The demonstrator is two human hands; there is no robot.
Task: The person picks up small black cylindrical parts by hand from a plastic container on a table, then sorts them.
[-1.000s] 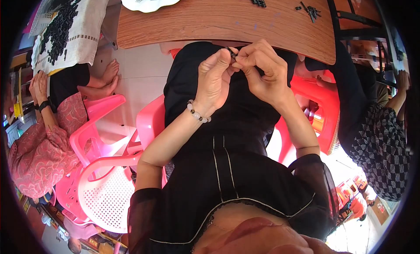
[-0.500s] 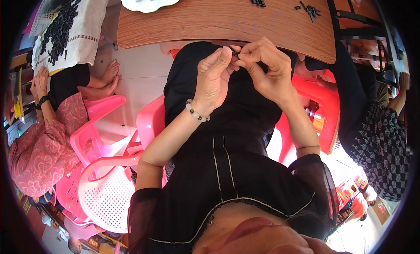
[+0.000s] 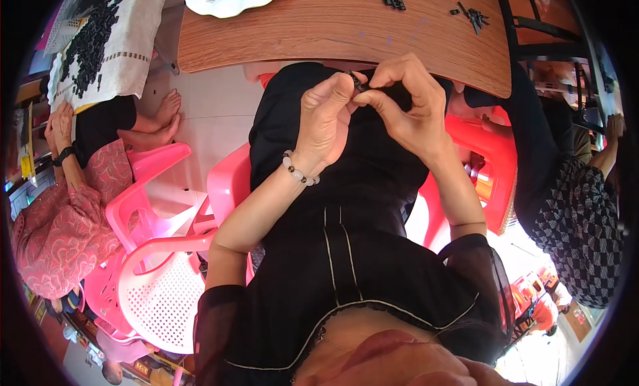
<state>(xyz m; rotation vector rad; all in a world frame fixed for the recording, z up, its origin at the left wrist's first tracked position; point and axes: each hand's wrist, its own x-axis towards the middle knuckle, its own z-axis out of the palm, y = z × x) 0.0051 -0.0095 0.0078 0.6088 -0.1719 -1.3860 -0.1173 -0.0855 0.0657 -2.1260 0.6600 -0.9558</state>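
Small black part (image 3: 357, 82) is pinched by the left hand (image 3: 321, 123), upper centre of the frame, seemingly being fiddled with by the curled right hand (image 3: 418, 116) (can't tell if it's gripped there), so steadiness is probably needed next.

Off the left edge of the worktop (image 3: 299, 43) we see a pale cloth (image 3: 136, 36), well out from the near left corner a pink perforated chair (image 3: 163, 299), by the near right corner a red seat (image 3: 479, 134), possibly a stool.
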